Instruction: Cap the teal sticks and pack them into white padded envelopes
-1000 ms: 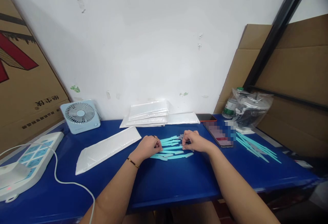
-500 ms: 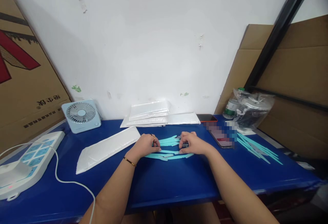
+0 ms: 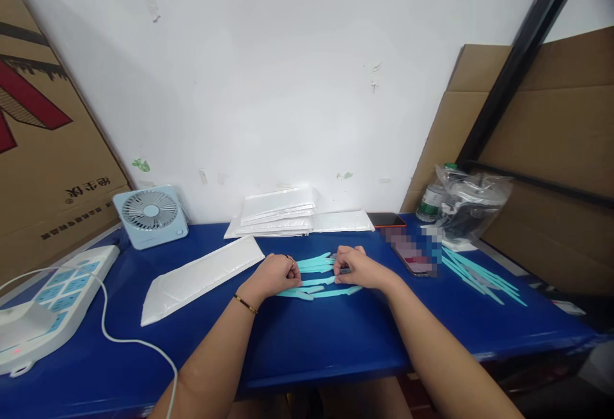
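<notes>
Over the middle of the blue table, my left hand (image 3: 275, 276) is closed, its fingertips pinching one end of a thin turquoise strip (image 3: 317, 282). My right hand (image 3: 361, 269) pinches the other end, so the strip spans the short gap between both hands. Just behind it lies a bunch of similar turquoise strips (image 3: 314, 264), partly covered by my fingers. More loose strips (image 3: 330, 293) lie in front, some with pale greyish ends. A flat white padded envelope (image 3: 204, 278) rests slantwise to the left of my left hand.
White envelopes (image 3: 278, 209) are stacked against the wall. A blue fan (image 3: 152, 214) and a power strip (image 3: 71, 291) with a cable are at left. On the right are a phone (image 3: 412, 256), a second phone (image 3: 387, 220), a bottle (image 3: 430, 201), a plastic bag (image 3: 472, 211) and more turquoise strips (image 3: 482, 275).
My left hand has shifted very slightly to the right, and the strip between my hands sits a little higher. My right hand has barely moved.
</notes>
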Demonstrator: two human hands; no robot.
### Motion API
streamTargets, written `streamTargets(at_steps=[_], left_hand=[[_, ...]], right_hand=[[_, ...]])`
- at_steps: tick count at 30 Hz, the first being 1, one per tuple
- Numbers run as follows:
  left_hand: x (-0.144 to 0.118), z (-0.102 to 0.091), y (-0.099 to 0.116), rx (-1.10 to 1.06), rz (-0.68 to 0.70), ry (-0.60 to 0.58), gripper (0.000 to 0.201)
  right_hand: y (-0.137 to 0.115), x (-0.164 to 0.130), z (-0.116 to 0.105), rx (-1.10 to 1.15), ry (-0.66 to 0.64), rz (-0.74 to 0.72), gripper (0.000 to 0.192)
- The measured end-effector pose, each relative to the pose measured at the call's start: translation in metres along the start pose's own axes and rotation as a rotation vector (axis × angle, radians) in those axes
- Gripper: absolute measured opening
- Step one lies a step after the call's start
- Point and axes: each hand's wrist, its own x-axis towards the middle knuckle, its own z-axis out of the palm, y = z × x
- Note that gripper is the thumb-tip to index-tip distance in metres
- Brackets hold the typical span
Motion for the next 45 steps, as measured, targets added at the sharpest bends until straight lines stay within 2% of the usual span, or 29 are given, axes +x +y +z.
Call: streamTargets(at_steps=[3, 7, 10, 13, 17, 19, 22, 24, 27, 31, 33, 37, 39, 42, 45], left_hand=[[0.002, 0.000, -0.001, 0.049, 0.007, 0.053, 0.013], [0.002, -0.005, -0.004, 0.092, -0.073, 0.152, 0.014], [0.000, -0.010, -0.005, 0.035, -0.097, 0.149, 0.023], [-0.004, -0.012, -0.007, -0.038, -0.072, 0.081, 0.032], [-0.006, -0.010, -0.009, -0.061, -0.039, -0.030, 0.029], [-0.005, -0.007, -0.009, -0.075, -0.030, -0.074, 0.026], [-0.003, -0.004, -0.007, -0.076, -0.024, -0.093, 0.021], [-0.001, -0.005, -0.005, -0.031, -0.019, -0.044, 0.016], [0.001, -0.008, -0.002, 0.039, -0.052, 0.097, 0.016], [0.004, -0.009, 0.002, 0.018, -0.096, 0.206, 0.017], [0.004, -0.008, 0.005, -0.020, -0.067, 0.185, 0.023], [0.001, -0.004, 0.017, -0.054, 0.047, 0.044, 0.029], [0.000, 0.000, 0.022, -0.034, 0.101, -0.001, 0.029], [0.003, 0.005, 0.025, 0.022, 0.129, -0.015, 0.021], [0.005, 0.006, 0.020, 0.060, 0.092, 0.030, 0.016]], right_hand=[[0.006, -0.001, -0.005, 0.019, 0.065, 0.007, 0.013], [0.019, -0.003, -0.014, 0.017, 0.197, 0.123, 0.015], [0.015, -0.004, -0.014, 0.032, 0.245, 0.147, 0.019], [-0.004, -0.001, -0.004, 0.077, 0.168, 0.034, 0.020], [-0.032, 0.008, 0.015, 0.040, 0.026, -0.104, 0.019], [-0.037, 0.011, 0.020, 0.019, 0.005, -0.111, 0.017], [-0.032, 0.011, 0.017, 0.021, 0.004, -0.103, 0.015], [-0.023, 0.009, 0.011, 0.019, 0.052, -0.078, 0.013], [-0.004, 0.004, -0.001, 0.009, 0.163, 0.030, 0.012], [0.014, -0.004, -0.014, 0.017, 0.242, 0.143, 0.019], [0.018, -0.009, -0.019, 0.033, 0.190, 0.131, 0.023], [0.014, -0.017, -0.021, 0.013, -0.087, 0.069, 0.025], [0.011, -0.017, -0.019, 0.000, -0.159, 0.048, 0.022], [0.006, -0.015, -0.016, 0.024, -0.141, 0.020, 0.018], [0.008, -0.012, -0.015, 0.030, -0.051, 0.015, 0.016]])
